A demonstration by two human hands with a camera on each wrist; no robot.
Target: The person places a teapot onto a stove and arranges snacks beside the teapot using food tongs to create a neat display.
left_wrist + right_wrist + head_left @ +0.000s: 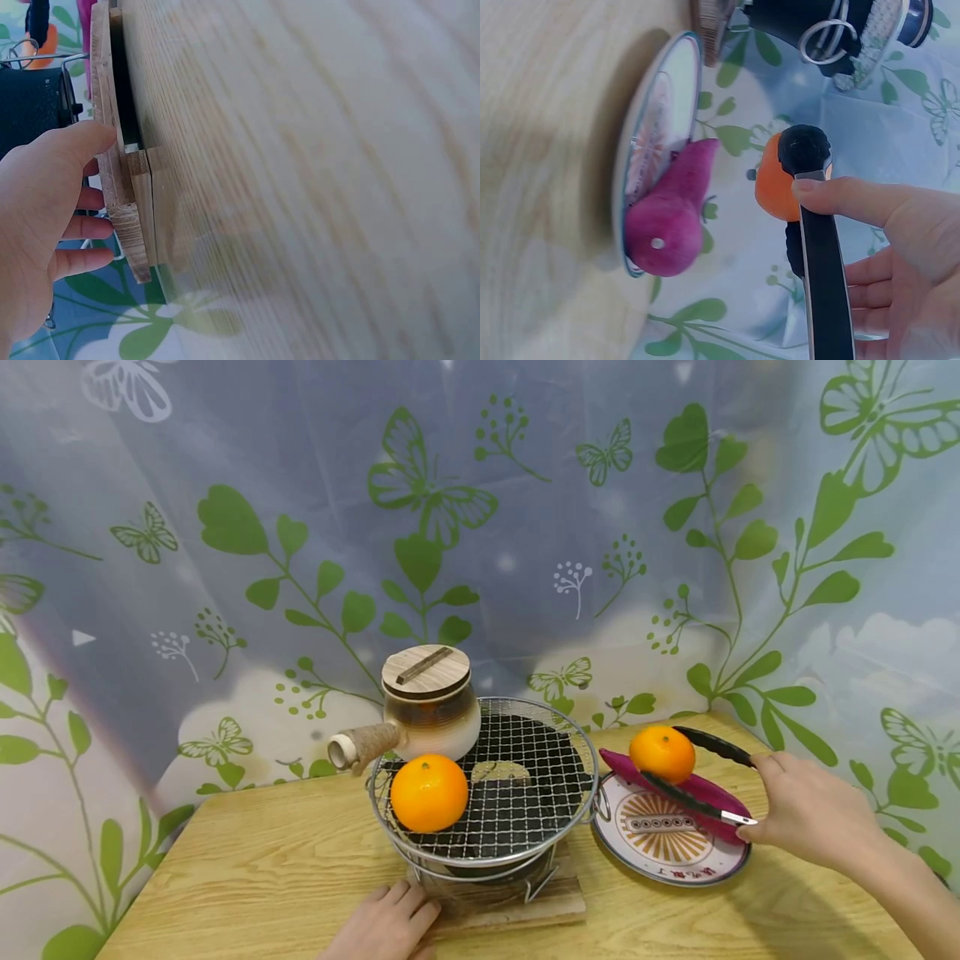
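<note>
My right hand [817, 810] holds black-handled tongs [829, 292], with thumb and fingers on opposite arms. Between the tong tips sits an orange [663, 753], raised above a patterned plate [622, 839]. A magenta, tapered thing like a sweet potato [664, 236] lies on that plate. Another orange [429, 793] rests on the wire grill rack [525, 802], in front of a lidded clay pot [442, 727]. Low at the front, my left hand [390, 922] touches the edge of the wooden board [112, 172] under the grill, its fingers loosely bent.
The pot's rope-wrapped handle [367, 745] sticks out to the left past the rack. A wire ring handle [602, 806] juts from the rack's right side, close to the plate. Behind the wooden table [285, 852] hangs a leaf-and-butterfly cloth [315, 485].
</note>
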